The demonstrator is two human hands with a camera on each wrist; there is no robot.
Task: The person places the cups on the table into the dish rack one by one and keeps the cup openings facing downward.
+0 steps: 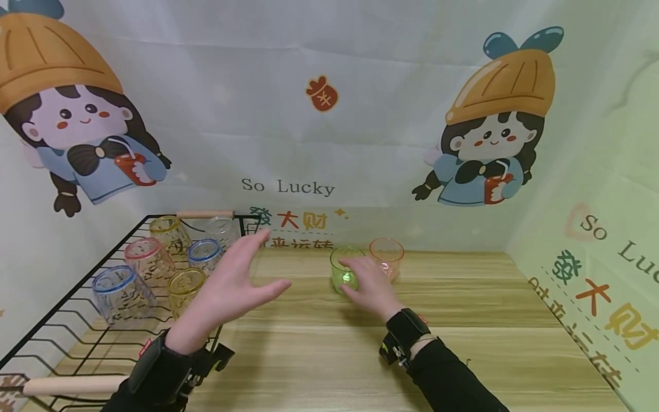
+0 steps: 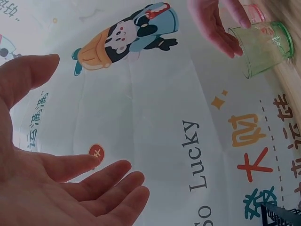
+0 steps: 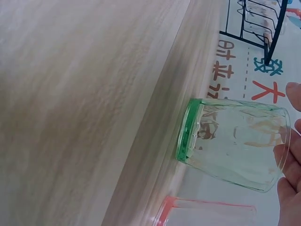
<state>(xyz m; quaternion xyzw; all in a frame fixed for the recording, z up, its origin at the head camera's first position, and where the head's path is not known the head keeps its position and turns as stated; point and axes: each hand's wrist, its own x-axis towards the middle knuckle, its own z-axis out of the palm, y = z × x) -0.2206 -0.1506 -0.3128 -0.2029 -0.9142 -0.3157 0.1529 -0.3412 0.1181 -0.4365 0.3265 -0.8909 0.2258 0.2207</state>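
Observation:
My right hand [image 1: 372, 284] reaches over a clear green drinking glass [image 1: 344, 280] standing upright on the wooden table. Its fingertips [image 3: 292, 150] are at the glass's upper rim, loosely spread; whether they press on it is hard to tell. Just beside it stands a pink-tinted glass [image 1: 387, 257], partly behind the hand in the head view. My left hand [image 1: 226, 286] hangs in the air near a black wire rack [image 1: 38, 326], with thumb and fingers spread and nothing between them. The left wrist view shows that hand's palm [image 2: 51, 188].
Several glasses with coloured rings stand in the rack at the left, including a blue one [image 1: 120, 294], a pink one [image 1: 149, 257] and a yellow one [image 1: 182, 286]. The rack has pale wooden handles [image 1: 77, 385]. A printed cloth [image 1: 370, 143] hangs behind the table [image 1: 309, 355].

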